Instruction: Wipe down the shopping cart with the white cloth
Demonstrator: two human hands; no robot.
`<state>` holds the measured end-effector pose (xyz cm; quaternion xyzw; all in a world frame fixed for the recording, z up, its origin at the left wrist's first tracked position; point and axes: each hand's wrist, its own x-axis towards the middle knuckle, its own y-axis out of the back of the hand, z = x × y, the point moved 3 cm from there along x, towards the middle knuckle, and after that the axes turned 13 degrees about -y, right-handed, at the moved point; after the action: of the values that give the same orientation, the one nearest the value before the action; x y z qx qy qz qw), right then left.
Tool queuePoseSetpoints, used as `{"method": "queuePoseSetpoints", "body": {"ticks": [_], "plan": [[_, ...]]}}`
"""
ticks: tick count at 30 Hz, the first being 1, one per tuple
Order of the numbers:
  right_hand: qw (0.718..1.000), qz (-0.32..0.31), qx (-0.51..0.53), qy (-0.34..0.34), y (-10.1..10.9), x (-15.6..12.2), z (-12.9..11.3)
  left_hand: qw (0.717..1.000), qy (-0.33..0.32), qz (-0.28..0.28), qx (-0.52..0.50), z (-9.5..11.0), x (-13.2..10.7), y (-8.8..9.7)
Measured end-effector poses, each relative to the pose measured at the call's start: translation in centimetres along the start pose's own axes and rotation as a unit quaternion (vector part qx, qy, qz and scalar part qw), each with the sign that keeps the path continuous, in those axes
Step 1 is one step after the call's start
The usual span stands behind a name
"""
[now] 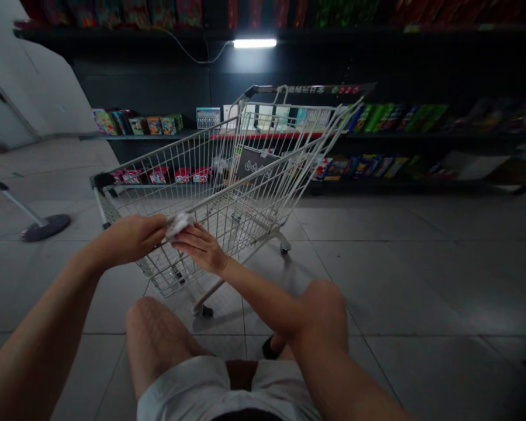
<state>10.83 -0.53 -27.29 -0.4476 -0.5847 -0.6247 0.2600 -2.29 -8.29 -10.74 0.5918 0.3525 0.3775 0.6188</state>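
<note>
A wire shopping cart (263,193) stands in front of me, its side turned toward my knees. Against the upper side rim of its basket sits a crumpled white cloth or tissue (180,224), slightly blurred. My left hand (135,237) is closed, with thumb and fingertips pinching the cloth's left end. From the right, my right hand (203,247) grips the same cloth, fingers pressed together along the rim. The cart's handle bar (315,90) is at the far end, away from both hands. Part of the rim is hidden behind my hands and the cloth.
Behind the cart run dark store shelves (149,88) with boxes and colourful packets, lit by a tube lamp (255,43). A post with a round black base (46,227) stands at left on the tiled floor (403,275). My bare knees are close below the cart.
</note>
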Motion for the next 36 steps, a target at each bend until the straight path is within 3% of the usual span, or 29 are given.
{"method": "queuePoseSetpoints", "body": {"ticks": [4,6,9,13,15,20,22,25,27,30,32,36], "plan": [[0.97,-0.181,-0.023,0.158,-1.4,-4.7,1.1,0.999,0.015,-0.002,-0.039,-1.1,-0.2,0.5],[0.946,-0.231,-0.015,0.225,-1.4,-5.3,1.0,0.998,0.029,0.007,-0.054,-1.9,-0.3,0.7],[0.947,-0.206,-0.005,0.248,-1.6,-2.8,-0.7,0.997,0.036,0.023,-0.058,-3.0,-0.4,0.6],[0.975,-0.145,-0.024,0.167,-4.1,0.9,-2.4,0.998,0.039,0.029,-0.047,-3.8,-0.6,0.2],[0.969,-0.168,-0.022,0.181,-6.2,-0.1,-2.7,0.997,0.047,0.026,-0.047,-4.1,-0.6,0.1],[0.917,-0.278,-0.014,0.286,-9.5,-7.7,-1.8,0.997,0.06,0.025,-0.048,-5.0,-0.8,0.2],[0.9,-0.303,-0.015,0.314,-9.3,-8.8,-1.2,0.996,0.063,0.029,-0.052,-5.4,-0.9,0.2],[0.897,-0.295,-0.01,0.33,-7.5,-5.6,-0.1,0.996,0.063,0.03,-0.064,-5.9,-1.0,0.2],[0.921,-0.24,-0.005,0.307,-5.6,-1.4,1.0,0.995,0.06,0.029,-0.069,-6.1,-1.0,0.1],[0.969,-0.121,-0.009,0.217,-2.8,3.5,2.6,0.996,0.056,0.028,-0.067,-6.2,-1.0,0.2],[0.984,-0.082,-0.007,0.157,-1.5,3.6,2.9,0.996,0.059,0.026,-0.062,-6.1,-1.0,0.2],[0.984,-0.153,0.025,0.086,-0.6,-0.9,1.6,0.996,0.062,0.025,-0.058,-6.0,-0.9,0.1]]}}
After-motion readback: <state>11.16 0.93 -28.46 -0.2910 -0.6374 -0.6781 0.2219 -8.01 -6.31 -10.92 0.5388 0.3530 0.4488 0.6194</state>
